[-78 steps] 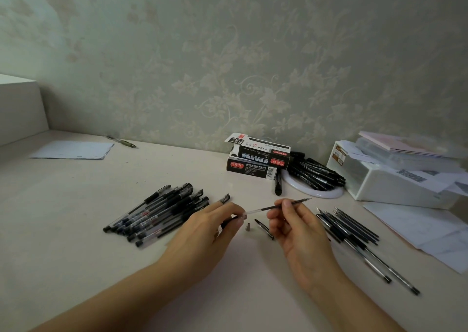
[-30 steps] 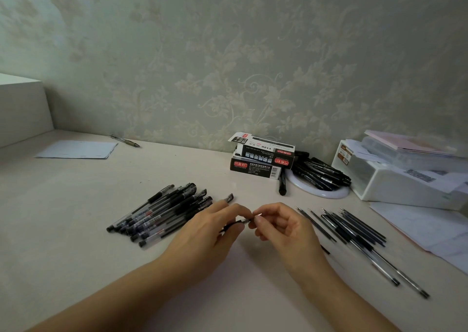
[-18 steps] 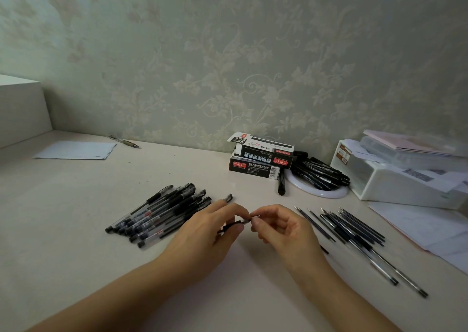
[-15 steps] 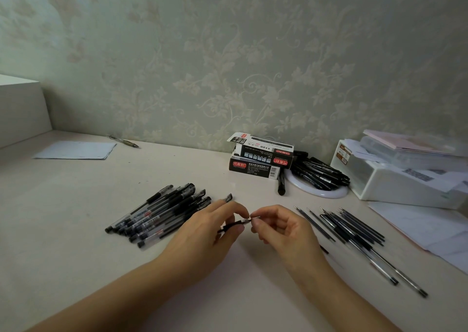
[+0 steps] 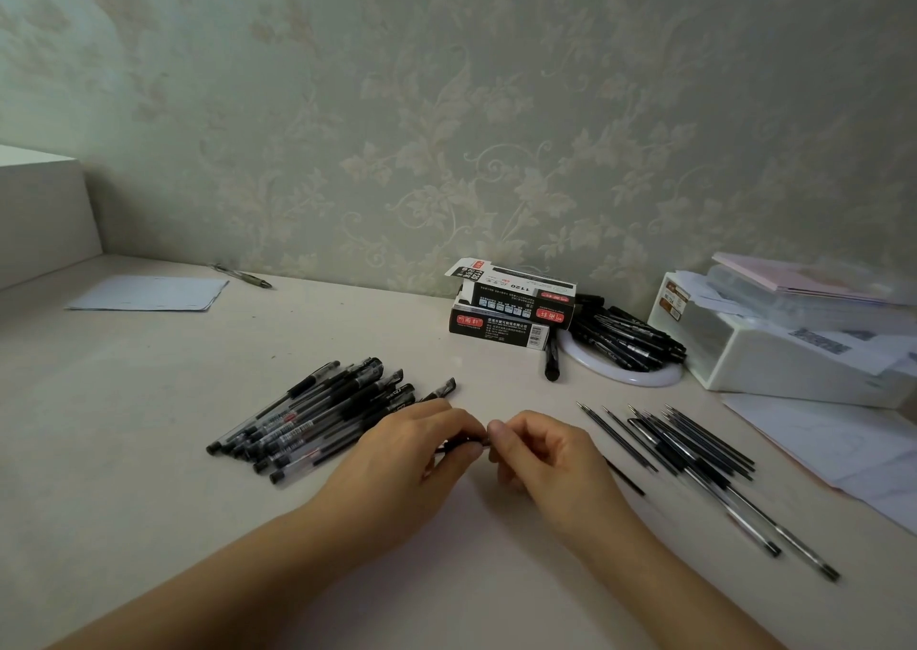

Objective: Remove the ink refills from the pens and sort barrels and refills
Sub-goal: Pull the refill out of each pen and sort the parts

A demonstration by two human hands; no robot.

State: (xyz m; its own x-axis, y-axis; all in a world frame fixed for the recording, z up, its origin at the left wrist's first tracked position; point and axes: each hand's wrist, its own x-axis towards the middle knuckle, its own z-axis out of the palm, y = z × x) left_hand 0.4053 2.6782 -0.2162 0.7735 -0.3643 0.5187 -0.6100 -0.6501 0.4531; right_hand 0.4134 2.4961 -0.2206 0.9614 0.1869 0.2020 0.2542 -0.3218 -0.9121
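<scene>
A pen barrel point(image 5: 454, 446) is pinched at frame centre between left hand point(image 5: 412, 456) and right hand point(image 5: 541, 456); its tiny tip piece could be dropped.

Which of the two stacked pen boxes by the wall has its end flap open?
The upper pen box: its left end flap sticks up, open. The lower pen box under it lies flat and shows no raised flap.

Pens point(image 5: 317, 416) clear plastic; table point(image 5: 149, 451) smooth, matt.
</scene>
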